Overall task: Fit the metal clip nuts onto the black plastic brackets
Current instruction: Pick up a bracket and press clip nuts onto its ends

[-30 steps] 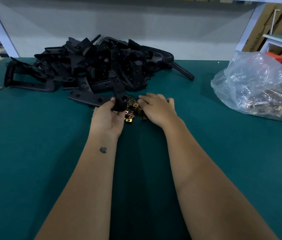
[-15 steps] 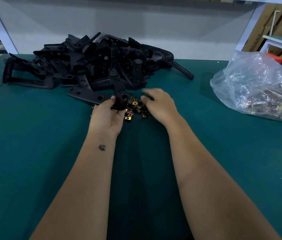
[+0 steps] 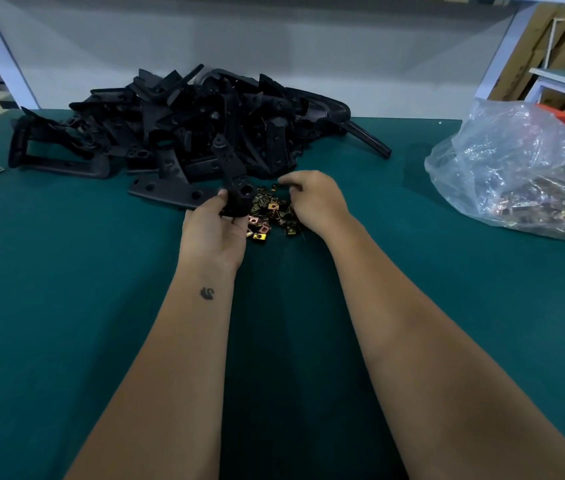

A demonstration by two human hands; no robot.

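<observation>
Clip nuts [image 3: 269, 216] were sitting in a little loose pile on the green table [image 3: 66, 289], right between the two hands, with the big heap of brackets [image 3: 184, 129] just behind.

Only one view here, the head cam. Left hand [image 3: 213, 230] was gripping one bracket [image 3: 234, 183] by its near end, thumb and fingers wrapped round it, the rest of it sticking up and away toward the heap. You could see a round hole near the held end. Right hand [image 3: 312, 199] was over the far side of the nut pile with fingers curled down into it. Looked like it was picking one out, but I couldn't tell if it actually had a nut pinched yet, the fingertips were hidden.

My take on doing this bit well: grab a single nut, not a clump, and turn it so the open side of the clip faces the bracket edge. Then slide it on square until its hole lines up with the bracket hole. Keeping the bracket steady in the left hand would help, since a crooked nut probably jams or springs off.

Containers: just one, a clear plastic bag [image 3: 516, 168] off to the right, well apart from the hands. It was slumped on the table with what looked like lots more nuts [image 3: 548, 209] at the bottom, shiny gold and copper-ish. Too crinkly to see more.
</observation>
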